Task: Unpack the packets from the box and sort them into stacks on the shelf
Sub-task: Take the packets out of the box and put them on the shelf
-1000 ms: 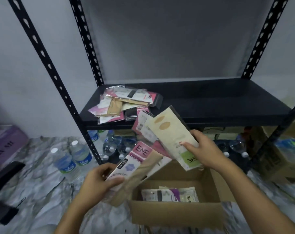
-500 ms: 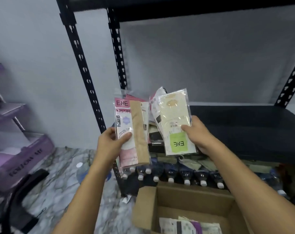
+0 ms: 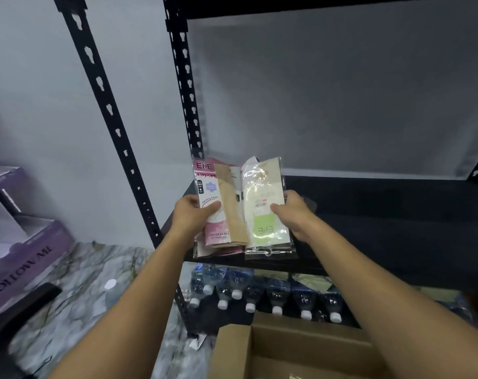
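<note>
My left hand (image 3: 191, 214) grips a pink ENE stocking packet (image 3: 214, 203) with a beige stocking showing down its middle. My right hand (image 3: 292, 212) grips a cream packet with a green ENE label (image 3: 263, 206). Both packets are held side by side over the left end of the black shelf (image 3: 382, 203), above packets lying there that they mostly hide. The open cardboard box (image 3: 287, 348) sits below at the bottom of the view, its contents almost out of frame.
Black perforated uprights (image 3: 117, 132) frame the shelf at left. Several water bottles (image 3: 259, 294) lie under the shelf. A purple box (image 3: 21, 255) and a dark object (image 3: 21, 310) rest on the marble floor at left.
Both hands rose from the box with their packets and moved forward over the shelf's left end. The view tilted up, so the box dropped to the bottom edge.
</note>
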The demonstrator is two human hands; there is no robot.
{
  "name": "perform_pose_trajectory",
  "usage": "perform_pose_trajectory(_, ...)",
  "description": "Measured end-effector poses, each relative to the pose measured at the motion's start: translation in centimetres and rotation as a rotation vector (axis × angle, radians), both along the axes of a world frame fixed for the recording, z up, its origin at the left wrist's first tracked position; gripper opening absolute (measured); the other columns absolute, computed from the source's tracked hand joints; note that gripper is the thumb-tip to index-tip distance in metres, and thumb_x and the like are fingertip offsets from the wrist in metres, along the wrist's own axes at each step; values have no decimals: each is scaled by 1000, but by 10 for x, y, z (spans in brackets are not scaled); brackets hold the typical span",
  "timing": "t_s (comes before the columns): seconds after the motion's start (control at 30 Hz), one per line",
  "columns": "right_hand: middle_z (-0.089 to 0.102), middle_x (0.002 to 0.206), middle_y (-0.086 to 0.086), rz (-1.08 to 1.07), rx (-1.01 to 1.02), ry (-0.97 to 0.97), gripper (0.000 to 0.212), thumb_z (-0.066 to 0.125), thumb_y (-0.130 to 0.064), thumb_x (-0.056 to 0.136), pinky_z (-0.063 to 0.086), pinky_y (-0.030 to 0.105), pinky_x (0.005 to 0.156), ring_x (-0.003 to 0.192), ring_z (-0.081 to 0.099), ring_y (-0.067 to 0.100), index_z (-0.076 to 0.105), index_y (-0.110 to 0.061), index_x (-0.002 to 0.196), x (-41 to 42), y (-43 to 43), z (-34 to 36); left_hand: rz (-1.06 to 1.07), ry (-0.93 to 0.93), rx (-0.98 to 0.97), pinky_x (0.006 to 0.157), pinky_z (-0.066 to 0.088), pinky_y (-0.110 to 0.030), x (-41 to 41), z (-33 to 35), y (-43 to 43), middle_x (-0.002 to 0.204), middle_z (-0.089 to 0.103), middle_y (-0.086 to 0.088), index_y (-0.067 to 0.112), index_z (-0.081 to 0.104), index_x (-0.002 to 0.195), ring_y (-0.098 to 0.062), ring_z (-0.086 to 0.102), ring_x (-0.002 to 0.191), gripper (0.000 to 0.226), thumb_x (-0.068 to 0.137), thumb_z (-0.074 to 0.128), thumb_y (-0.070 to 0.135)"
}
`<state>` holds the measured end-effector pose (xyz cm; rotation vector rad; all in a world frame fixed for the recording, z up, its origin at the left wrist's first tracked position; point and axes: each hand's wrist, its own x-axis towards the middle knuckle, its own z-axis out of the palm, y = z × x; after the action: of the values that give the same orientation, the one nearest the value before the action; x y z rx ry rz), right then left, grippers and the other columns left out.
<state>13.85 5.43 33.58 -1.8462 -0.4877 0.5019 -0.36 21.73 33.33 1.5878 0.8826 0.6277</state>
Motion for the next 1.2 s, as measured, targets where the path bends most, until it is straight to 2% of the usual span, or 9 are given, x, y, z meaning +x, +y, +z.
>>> perform_pose_trajectory(0.13,61,108,3,-113,-226,-296,24,58,-17,90,48,33,78,102,55,24,58,-13,113,11,15,-4,29,228,282,83,57,-48,13,-12,12,103,69,-2,15,61,106,-23,68,93,42,77,77,42)
perform_pose_trajectory(0.27,50,124,7,-166,-486,-481,33,56,-38,90,33,45,97,120,35,29,60,-17,115,13,19,-20,66,560,536,100,40,-48,18,-23,11,119,62,-7,18,64,115,-32,48,120,64,78,57,69)
perform_pose_trajectory(0.37,43,130,9,-198,-403,-587,34,54,-37,92,30,44,101,122,33,30,57,-18,120,8,11,-22,33,495,415,99,43,-48,19,-24,13,114,65,-5,18,59,121,-31,55,114,73,73,52,73)
perform_pose_trajectory(0.47,46,129,9,-204,-264,-594,37,51,-34,93,30,45,102,121,35,29,56,-19,126,0,-6,-19,32,403,369,93,49,-52,12,-27,13,112,66,-7,19,58,112,-32,60,106,79,65,46,80)
perform_pose_trajectory(0.57,49,123,5,-199,-132,-613,37,54,-32,92,31,40,100,118,38,25,56,-19,127,-14,-33,-16,114,297,481,102,40,-56,-3,-20,-12,131,56,-10,14,51,131,-33,48,123,71,82,55,64)
perform_pose_trajectory(0.73,46,108,-6,-126,1,-628,34,61,-30,88,41,41,100,109,43,15,58,-18,120,-48,-98,-40,126,94,685,110,25,-50,-36,-30,-78,135,46,-3,21,45,132,-23,33,131,52,88,60,45)
perform_pose_trajectory(0.93,48,112,-6,-115,2,-519,33,62,-30,89,46,31,94,106,49,11,56,-19,120,-86,-168,-87,13,-13,691,108,32,-53,-61,-77,-158,130,46,-3,22,48,128,-22,37,126,46,88,67,34)
perform_pose_trajectory(1.07,50,111,-4,-109,-34,-465,33,63,-29,89,45,24,87,99,51,10,56,-18,119,-101,-196,-112,-124,8,587,102,42,-48,-67,-114,-193,123,48,2,21,49,125,-15,44,120,43,88,66,34)
perform_pose_trajectory(1.2,52,108,-4,-109,-72,-357,31,64,-27,88,45,20,84,95,52,6,57,-19,118,-111,-216,-143,-334,165,447,99,47,-40,-68,-161,-217,124,49,4,21,51,126,-15,51,115,43,89,65,36)
